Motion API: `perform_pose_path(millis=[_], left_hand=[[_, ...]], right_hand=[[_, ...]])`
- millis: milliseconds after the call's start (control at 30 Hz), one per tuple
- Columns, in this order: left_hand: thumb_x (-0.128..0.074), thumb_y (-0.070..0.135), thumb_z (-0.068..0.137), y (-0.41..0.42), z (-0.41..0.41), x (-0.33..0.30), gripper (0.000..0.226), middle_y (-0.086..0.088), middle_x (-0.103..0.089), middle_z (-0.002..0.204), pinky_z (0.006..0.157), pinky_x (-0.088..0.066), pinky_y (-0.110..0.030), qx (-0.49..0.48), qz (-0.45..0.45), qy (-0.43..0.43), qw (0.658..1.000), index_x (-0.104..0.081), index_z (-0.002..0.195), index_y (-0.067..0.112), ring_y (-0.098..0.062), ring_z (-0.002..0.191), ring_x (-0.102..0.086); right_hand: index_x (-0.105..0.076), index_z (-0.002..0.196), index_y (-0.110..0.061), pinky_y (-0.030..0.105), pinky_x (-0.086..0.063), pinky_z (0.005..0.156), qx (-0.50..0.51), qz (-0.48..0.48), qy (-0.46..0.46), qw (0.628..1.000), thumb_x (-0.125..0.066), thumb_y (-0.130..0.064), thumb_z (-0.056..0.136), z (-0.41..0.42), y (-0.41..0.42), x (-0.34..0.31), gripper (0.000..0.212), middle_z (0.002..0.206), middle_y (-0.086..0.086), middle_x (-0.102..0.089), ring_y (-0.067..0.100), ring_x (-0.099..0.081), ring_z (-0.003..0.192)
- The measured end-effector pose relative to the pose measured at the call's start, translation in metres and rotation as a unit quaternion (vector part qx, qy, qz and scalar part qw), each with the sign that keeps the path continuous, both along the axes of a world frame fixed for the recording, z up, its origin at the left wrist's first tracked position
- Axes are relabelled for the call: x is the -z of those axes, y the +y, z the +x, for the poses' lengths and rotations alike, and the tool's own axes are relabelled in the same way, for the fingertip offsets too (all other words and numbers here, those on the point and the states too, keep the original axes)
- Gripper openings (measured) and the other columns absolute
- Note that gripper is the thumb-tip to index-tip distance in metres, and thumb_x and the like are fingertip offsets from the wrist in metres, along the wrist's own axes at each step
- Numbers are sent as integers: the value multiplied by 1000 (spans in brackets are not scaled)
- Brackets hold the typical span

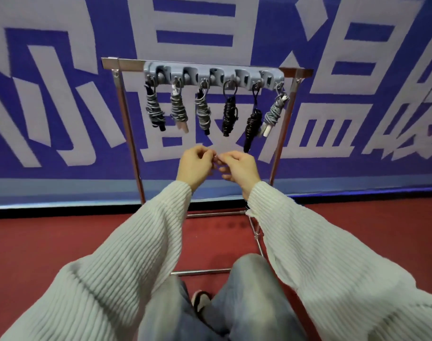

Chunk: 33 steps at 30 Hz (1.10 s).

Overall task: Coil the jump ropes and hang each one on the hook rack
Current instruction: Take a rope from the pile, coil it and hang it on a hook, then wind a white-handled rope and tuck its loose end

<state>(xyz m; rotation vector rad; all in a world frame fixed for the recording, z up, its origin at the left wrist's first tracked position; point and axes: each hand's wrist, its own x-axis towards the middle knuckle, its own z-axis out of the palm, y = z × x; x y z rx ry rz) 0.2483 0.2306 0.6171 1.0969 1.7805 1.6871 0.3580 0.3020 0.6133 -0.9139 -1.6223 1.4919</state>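
A grey hook rack [213, 76] is fixed on the top bar of a metal stand. Several coiled jump ropes hang from its hooks: grey ones at the left [155, 108], [178, 109], [202, 110], two black ones [229, 114], [253, 124], and a grey one with a white handle at the far right [275, 112], tilted outward. My left hand [195, 166] and my right hand [239, 168] are held together below the ropes, fingers loosely curled, fingertips nearly touching. No rope shows in either hand.
The metal stand [130, 134] has legs and floor bars [202, 271] on red flooring. A blue banner with large white characters [62, 94] fills the background. My legs in jeans [247, 291] and a shoe [201, 300] are below.
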Motion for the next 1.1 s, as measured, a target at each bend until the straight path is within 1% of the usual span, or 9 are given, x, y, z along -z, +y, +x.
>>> perform_pose_path(millis=[100, 200, 300, 400, 500, 633, 767, 900, 1100], left_hand=[[-54, 13, 99, -25, -25, 35, 21, -13, -75, 88, 63, -55, -32, -30, -13, -40, 999, -67, 83, 14, -23, 75, -72], [-53, 13, 100, -51, -54, 75, 21, -8, -74, 86, 64, -57, -34, -57, -29, -72, 995, -66, 83, 13, -18, 74, -71], [-55, 11, 100, -68, -80, 107, 20, -7, -72, 82, 66, -58, -34, -71, -37, -94, 992, -66, 82, 11, -15, 69, -70], [-56, 8, 101, -87, -112, 131, 20, -4, -67, 73, 55, -51, -27, -97, -33, -123, 987, -64, 83, 9, -6, 54, -61], [-54, 7, 102, -115, -142, 157, 18, 8, -61, 59, 56, -47, -26, -143, -36, -165, 975, -63, 86, 8, -7, 52, -57], [-57, 11, 102, -169, -179, 208, 14, -3, -64, 78, 61, -51, -25, -237, -63, -215, 945, -69, 96, 6, -10, 62, -59], [-60, 16, 101, -215, -204, 259, 15, -3, -67, 82, 66, -53, -25, -315, -101, -246, 911, -74, 100, 8, -8, 64, -61], [-60, 15, 102, -255, -211, 322, 18, -5, -67, 84, 67, -53, -25, -400, -137, -286, 860, -73, 105, 4, -9, 66, -60], [-61, 15, 101, -289, -178, 446, 17, -9, -64, 77, 59, -47, -26, -435, -231, -368, 789, -72, 89, 11, -13, 60, -54]], right_hand=[[-76, 89, -18, 26, -52, 64, -37, -9, -33, 999, -65, -19, 97, -21, -23, 26, 13, 91, 3, -77, 10, -63, 73], [-77, 93, -18, 24, -53, 67, -77, -26, -64, 995, -65, -21, 97, -50, -43, 55, 14, 96, 3, -78, 9, -64, 77], [-78, 97, -16, 24, -52, 68, -103, -46, -98, 989, -66, -22, 96, -78, -55, 85, 14, 92, 0, -76, 8, -63, 76], [-76, 92, -18, 22, -50, 64, -140, -60, -119, 981, -66, -21, 96, -114, -61, 114, 11, 84, -6, -74, 6, -61, 70], [-76, 91, -17, 16, -48, 56, -183, -61, -142, 971, -68, -18, 96, -148, -63, 143, 9, 83, -5, -74, 5, -60, 66], [-79, 100, -11, 15, -49, 57, -273, -74, -207, 937, -71, -20, 94, -191, -74, 201, 13, 92, 2, -78, 5, -62, 70], [-79, 96, -12, 17, -50, 57, -353, -106, -249, 895, -74, -17, 92, -227, -88, 265, 7, 87, 4, -77, 9, -61, 69], [-79, 95, -10, 19, -49, 61, -419, -111, -295, 852, -74, -17, 93, -260, -102, 336, 9, 86, 5, -76, 11, -61, 72], [-78, 97, -16, 14, -49, 62, -482, -117, -362, 789, -70, -20, 96, -276, -111, 426, 8, 82, -4, -76, 4, -62, 69]])
